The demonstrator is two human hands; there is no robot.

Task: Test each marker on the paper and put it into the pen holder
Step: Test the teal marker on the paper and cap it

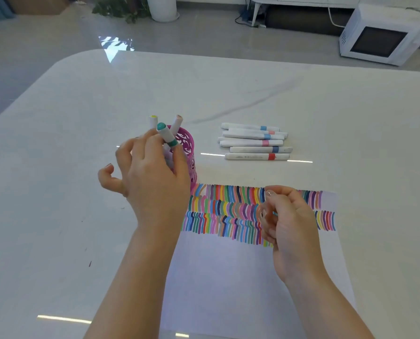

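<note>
While our left hand (152,174) pinched the marker (166,136) over the pink pen holder (187,148), we saw a white barrel with a teal cap and band, tilted, cap end up and away from us. Our right hand (289,226) was curled loosely over the paper (228,277) on the bench (253,89); couldn't tell if it held anything.

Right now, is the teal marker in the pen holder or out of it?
Partly in: the left hand grips the teal marker, its lower end inside the pink pen holder.
</note>
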